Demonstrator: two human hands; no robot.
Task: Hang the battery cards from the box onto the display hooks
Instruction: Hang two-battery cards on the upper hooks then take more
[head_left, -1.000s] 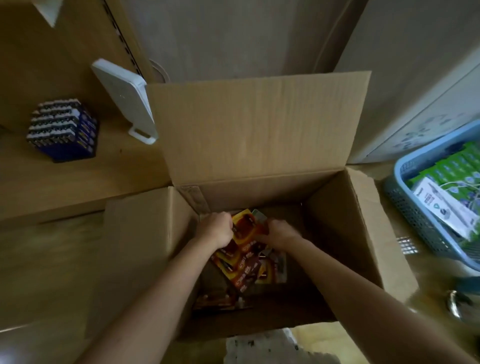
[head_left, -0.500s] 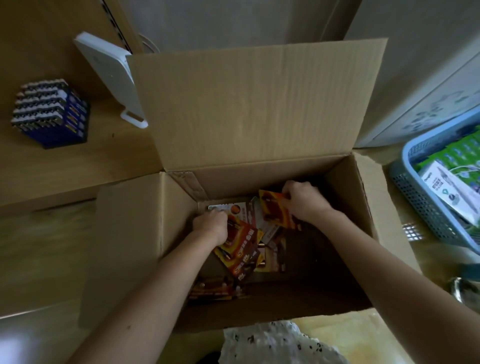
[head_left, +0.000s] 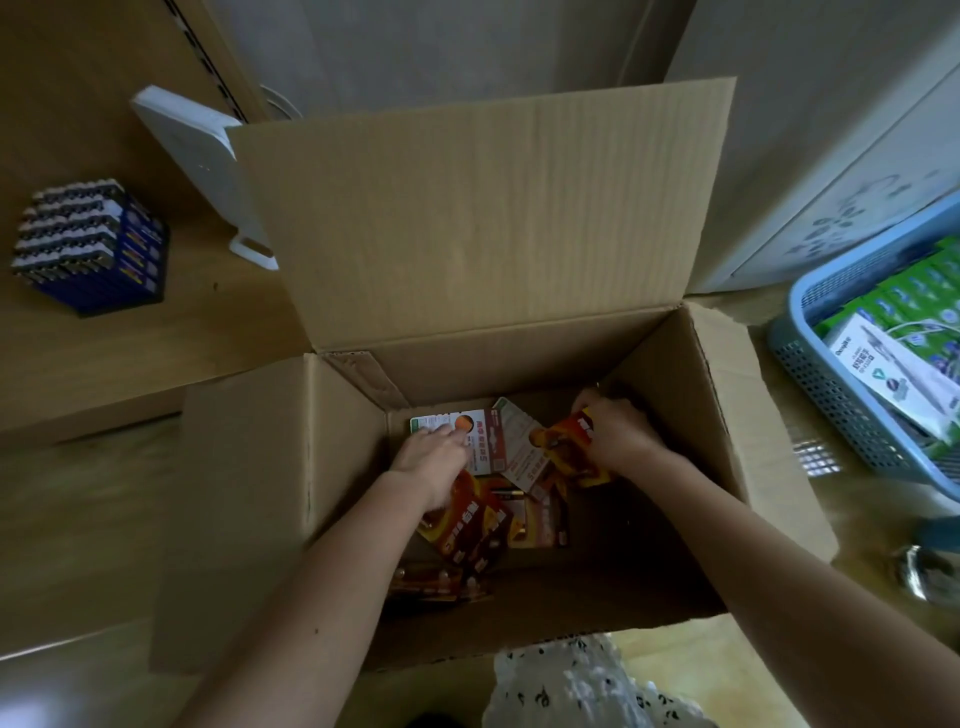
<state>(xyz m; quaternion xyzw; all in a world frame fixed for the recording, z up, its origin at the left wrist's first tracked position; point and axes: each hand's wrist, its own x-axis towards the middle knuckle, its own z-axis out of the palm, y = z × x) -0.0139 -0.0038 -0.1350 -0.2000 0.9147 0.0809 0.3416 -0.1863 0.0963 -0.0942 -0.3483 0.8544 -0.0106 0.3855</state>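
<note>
An open cardboard box (head_left: 483, 244) stands on the floor with its flaps spread. Several red and orange battery cards (head_left: 480, 525) lie loose on its bottom. My left hand (head_left: 434, 457) reaches in and rests flat on a white-backed card (head_left: 485, 441) near the far wall; its fingers look spread. My right hand (head_left: 615, 434) is closed around an orange battery card (head_left: 569, 452), tilted above the pile at the box's right side. No display hooks are in view.
A blue block of packed batteries (head_left: 88, 247) and a white device (head_left: 202, 161) sit on the wooden shelf at left. A blue plastic basket (head_left: 831, 384) with green packs stands on the floor at right. A pale cabinet is behind it.
My right hand has carried the orange card from the middle of the pile to the right side of the box. My left hand has slid onto the white-backed card near the far wall.
</note>
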